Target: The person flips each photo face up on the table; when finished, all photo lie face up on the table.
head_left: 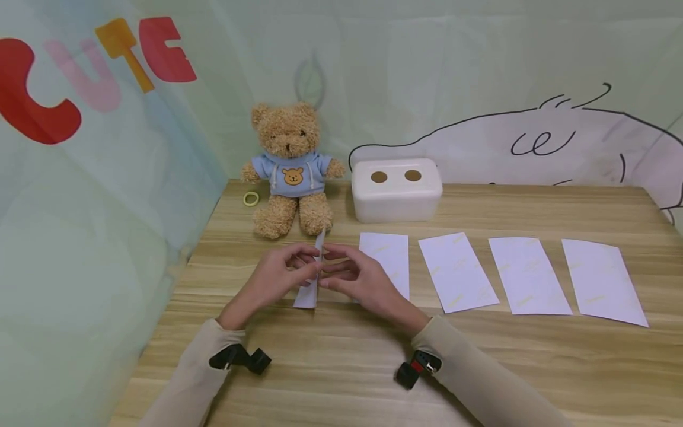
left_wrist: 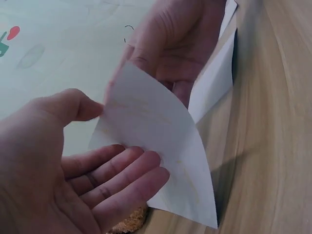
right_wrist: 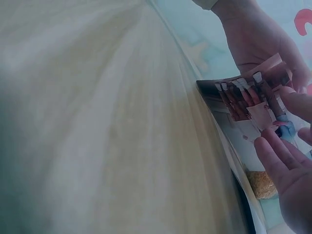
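A photo print (head_left: 306,296) stands on edge above the table between both hands, its white back towards the left and its printed picture (right_wrist: 246,109) towards the right. My left hand (head_left: 274,274) holds it from the left. In the left wrist view the left thumb (left_wrist: 85,108) is at one edge and the fingers (left_wrist: 141,180) lie against the white back. From the other side my right hand (head_left: 373,284) holds the same print, its fingertips at the picture face in the right wrist view. The print bends a little.
Several white-backed prints (head_left: 458,273) lie in a row to the right, the nearest (head_left: 392,255) partly behind the right hand. Behind are a teddy bear (head_left: 288,172) in a blue hoodie, a white box (head_left: 397,198) with two holes and a yellowish tape ring (head_left: 251,198).
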The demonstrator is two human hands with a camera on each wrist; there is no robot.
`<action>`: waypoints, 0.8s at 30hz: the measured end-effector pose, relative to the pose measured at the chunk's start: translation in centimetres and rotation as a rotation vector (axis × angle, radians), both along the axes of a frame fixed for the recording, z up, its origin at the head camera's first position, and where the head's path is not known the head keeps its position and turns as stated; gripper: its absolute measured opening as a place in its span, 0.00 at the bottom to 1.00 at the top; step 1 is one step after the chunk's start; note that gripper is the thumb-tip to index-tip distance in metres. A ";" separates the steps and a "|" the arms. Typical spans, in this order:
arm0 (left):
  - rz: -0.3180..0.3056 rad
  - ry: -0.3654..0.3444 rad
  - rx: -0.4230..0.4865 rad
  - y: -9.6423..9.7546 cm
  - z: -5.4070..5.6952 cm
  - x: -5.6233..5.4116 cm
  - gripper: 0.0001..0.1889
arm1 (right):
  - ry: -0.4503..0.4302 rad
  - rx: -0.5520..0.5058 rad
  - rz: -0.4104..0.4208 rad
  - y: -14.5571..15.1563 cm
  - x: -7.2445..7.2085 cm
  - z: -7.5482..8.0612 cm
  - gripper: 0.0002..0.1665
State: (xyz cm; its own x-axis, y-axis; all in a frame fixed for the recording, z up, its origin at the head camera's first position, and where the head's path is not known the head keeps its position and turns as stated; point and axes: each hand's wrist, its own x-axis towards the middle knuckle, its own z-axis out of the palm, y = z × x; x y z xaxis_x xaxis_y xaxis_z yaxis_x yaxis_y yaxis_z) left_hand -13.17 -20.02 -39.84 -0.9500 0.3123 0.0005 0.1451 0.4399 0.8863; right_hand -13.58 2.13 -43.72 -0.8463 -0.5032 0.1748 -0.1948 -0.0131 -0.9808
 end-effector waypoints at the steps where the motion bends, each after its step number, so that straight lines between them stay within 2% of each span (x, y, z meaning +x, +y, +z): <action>1: 0.008 -0.013 0.006 0.0 0.1 0.0 0.17 | 0.007 0.003 0.003 0.0 0.0 0.0 0.38; 6: 0.056 -0.045 0.012 0.0 0.6 0.3 0.17 | 0.037 -0.003 0.008 0.0 0.1 -0.1 0.38; 13: 0.064 -0.098 0.092 -0.6 1.8 0.6 0.18 | 0.038 -0.051 0.005 -0.1 0.1 -0.2 0.36; 20: 0.079 -0.036 0.017 -1.0 3.0 0.7 0.19 | 0.026 -0.042 0.001 -0.2 0.0 -0.3 0.34; 24: 0.083 -0.032 0.026 -1.1 3.1 0.7 0.20 | 0.034 -0.034 -0.012 -0.1 -0.1 -0.4 0.33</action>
State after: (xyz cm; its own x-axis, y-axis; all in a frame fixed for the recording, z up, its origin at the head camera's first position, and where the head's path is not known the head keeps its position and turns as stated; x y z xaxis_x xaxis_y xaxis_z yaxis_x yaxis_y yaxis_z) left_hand -12.44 -21.17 -36.70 -0.9722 0.2332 -0.0229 0.0809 0.4256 0.9013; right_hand -13.66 1.98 -44.12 -0.8454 -0.4865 0.2206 -0.2285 -0.0439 -0.9726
